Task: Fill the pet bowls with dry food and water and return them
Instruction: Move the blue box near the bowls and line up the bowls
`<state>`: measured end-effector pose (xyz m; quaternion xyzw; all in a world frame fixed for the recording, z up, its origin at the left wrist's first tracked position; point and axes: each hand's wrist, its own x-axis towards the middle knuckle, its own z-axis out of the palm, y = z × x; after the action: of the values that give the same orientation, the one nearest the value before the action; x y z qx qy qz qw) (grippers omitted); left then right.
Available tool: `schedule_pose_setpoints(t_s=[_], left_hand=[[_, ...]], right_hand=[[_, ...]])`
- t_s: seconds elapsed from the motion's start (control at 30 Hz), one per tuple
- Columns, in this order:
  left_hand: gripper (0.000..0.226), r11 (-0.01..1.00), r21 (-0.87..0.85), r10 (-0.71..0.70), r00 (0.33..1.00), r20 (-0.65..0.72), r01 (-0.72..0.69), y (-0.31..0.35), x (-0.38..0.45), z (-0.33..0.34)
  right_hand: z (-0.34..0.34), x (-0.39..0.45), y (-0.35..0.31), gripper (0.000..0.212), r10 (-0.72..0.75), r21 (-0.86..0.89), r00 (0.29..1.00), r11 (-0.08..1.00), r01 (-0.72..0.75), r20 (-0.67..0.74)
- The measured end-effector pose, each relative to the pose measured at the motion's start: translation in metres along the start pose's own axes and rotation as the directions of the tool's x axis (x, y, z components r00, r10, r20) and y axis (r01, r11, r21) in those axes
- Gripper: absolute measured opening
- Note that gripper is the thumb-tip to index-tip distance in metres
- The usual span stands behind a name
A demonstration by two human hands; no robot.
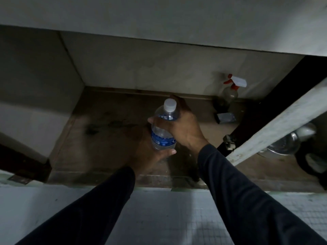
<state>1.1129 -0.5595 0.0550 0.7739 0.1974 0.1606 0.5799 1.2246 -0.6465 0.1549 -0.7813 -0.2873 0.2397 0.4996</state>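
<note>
Here we hold the water bottle (pixel 163 128) upright inside a dim cabinet; our right hand (pixel 182 126) wraps its shoulder below the white cap (pixel 170 105); our left hand (pixel 150 154) cups its base; a spray bottle (pixel 231 89) stands at the back right; a metal bowl (pixel 283 144) sits beyond the divider.

Both hands hold 1 clear water bottle (pixel 163 129) with a white cap and blue label, inside a dim open cabinet. The right hand (pixel 182 129) wraps its upper part; the left hand (pixel 150 154) cups its base. A spray bottle (pixel 230 89) stands at the back right corner.
</note>
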Motion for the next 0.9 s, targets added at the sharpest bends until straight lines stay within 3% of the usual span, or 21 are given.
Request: schedule_pose_setpoints(t_s=[0.1, 0.3, 0.5, 0.6, 0.73, 0.9], left_hand=[[0.084, 0.999, -0.021, -0.029, 0.997, -0.073, 0.027, 0.002, 0.004, 0.003], [0.08, 0.997, -0.07, -0.05, 0.997, -0.063, 0.046, -0.004, 0.009, 0.006], [0.09, 0.995, -0.074, -0.078, 0.995, -0.061, 0.073, -0.01, 0.01, 0.008], [0.081, 0.989, -0.082, -0.123, 0.992, -0.033, 0.12, -0.006, 0.007, 0.009], [0.086, 0.993, -0.012, -0.114, 0.985, -0.133, 0.113, 0.002, -0.001, 0.011], [0.079, 0.986, 0.041, -0.159, 0.981, -0.114, 0.164, 0.013, -0.023, 0.015]], right_hand=[[0.003, 0.004, 0.005, 0.065, 0.001, -0.001, 1.0, 1.0, -0.001, 0.002], [0.004, 0.007, 0.008, 0.058, -0.022, 0.014, 1.0, 1.0, 0.022, -0.006], [0.007, 0.006, 0.011, 0.051, -0.039, 0.028, 0.998, 0.999, 0.04, -0.051], [0.008, 0.004, 0.01, 0.049, -0.034, 0.026, 0.998, 0.999, 0.035, -0.056], [0.005, -0.004, 0.01, 0.044, -0.062, -0.005, 0.995, 0.998, 0.062, -0.08], [0.001, -0.024, 0.011, 0.046, -0.062, 0.001, 0.993, 0.998, 0.062, -0.098]])
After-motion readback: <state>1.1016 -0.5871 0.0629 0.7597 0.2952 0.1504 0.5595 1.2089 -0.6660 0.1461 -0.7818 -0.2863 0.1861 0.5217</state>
